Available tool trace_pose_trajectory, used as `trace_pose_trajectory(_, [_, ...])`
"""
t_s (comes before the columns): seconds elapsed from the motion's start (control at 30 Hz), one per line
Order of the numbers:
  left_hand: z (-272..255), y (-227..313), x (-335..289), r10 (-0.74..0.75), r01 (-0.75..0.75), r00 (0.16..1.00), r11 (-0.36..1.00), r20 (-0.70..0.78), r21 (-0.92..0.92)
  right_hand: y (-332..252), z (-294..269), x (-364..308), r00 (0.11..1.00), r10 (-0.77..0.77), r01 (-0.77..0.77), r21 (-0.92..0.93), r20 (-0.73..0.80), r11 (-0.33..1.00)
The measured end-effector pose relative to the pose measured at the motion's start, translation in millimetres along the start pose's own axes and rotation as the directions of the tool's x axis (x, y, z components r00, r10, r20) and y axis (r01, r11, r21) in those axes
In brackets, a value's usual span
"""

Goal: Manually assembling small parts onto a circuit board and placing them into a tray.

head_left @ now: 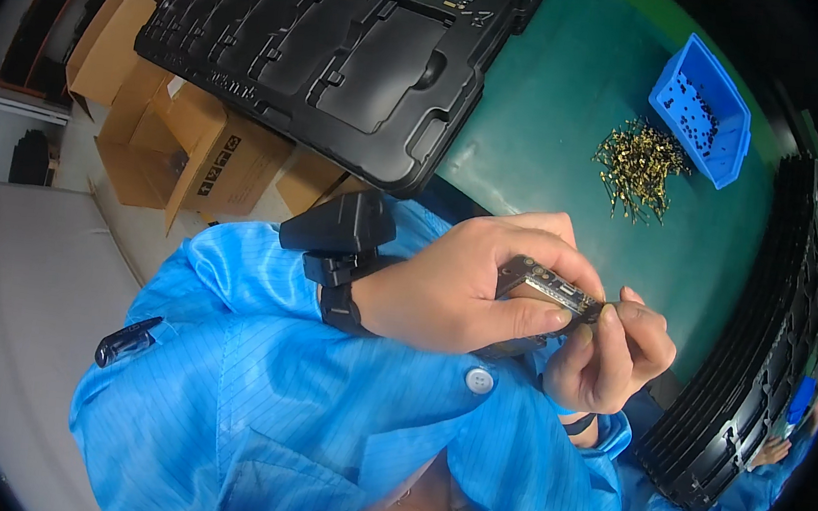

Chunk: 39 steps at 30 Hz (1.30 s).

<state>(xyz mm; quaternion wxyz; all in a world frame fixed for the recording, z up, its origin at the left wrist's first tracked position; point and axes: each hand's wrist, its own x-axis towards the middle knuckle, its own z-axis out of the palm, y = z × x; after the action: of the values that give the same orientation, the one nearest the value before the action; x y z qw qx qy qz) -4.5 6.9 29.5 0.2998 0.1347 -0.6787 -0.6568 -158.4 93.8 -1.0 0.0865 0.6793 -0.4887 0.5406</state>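
My left hand [454, 294] is closed around a small dark circuit board [554, 285], thumb on the near side and fingers over the far side. The board is held tilted in front of my chest, just off the table's near edge. At the board's right end, the thumb and fingertips of my right hand [620, 360] are pinched together. Whatever they grip there is hidden or too small to make out. Beyond my hands, a heap of thin gold-and-black cable-like parts [639, 169] lies on the green table [530, 119].
A blue bin [730, 168] with small dark bits stands beside the heap. At the far left, a black moulded tray [377, 75] holds boards in its far row. Stacked black trays [731, 385] line the right. Cardboard boxes [250, 166] sit lower left; another person's hand [772, 451] shows far right.
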Motion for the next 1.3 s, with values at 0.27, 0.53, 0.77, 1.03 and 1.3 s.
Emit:
trace_pose_trajectory(0.27, [-1, 0, -1, -0.027, 0.027, 0.999, 1.000, -0.025, 0.001, 0, -3, -3, 0.998, -0.009, 0.011, -0.030, 0.062, 0.999])
trace_pose_trajectory(0.53, [-3, 3, -2, -0.011, 0.012, 1.000, 0.998, -0.028, 0.063, 0, -6, 0, 0.995, -0.018, 0.024, -0.053, 0.100, 0.998])
trace_pose_trajectory(0.77, [0, 3, -2, 0.013, -0.009, 0.999, 0.998, -0.052, 0.064, 2, -6, 0, 0.992, -0.070, 0.077, -0.072, 0.105, 0.994])
trace_pose_trajectory(1.03, [-1, 2, -1, 0.036, -0.022, 0.993, 0.991, -0.110, 0.130, 1, -3, 2, 0.996, -0.001, 0.008, -0.078, 0.094, 0.997])
trace_pose_trajectory(1.3, [0, 5, 0, 0.034, -0.019, 0.995, 0.987, -0.095, 0.157, 1, -2, 5, 0.993, -0.007, 0.016, -0.079, 0.117, 0.997])
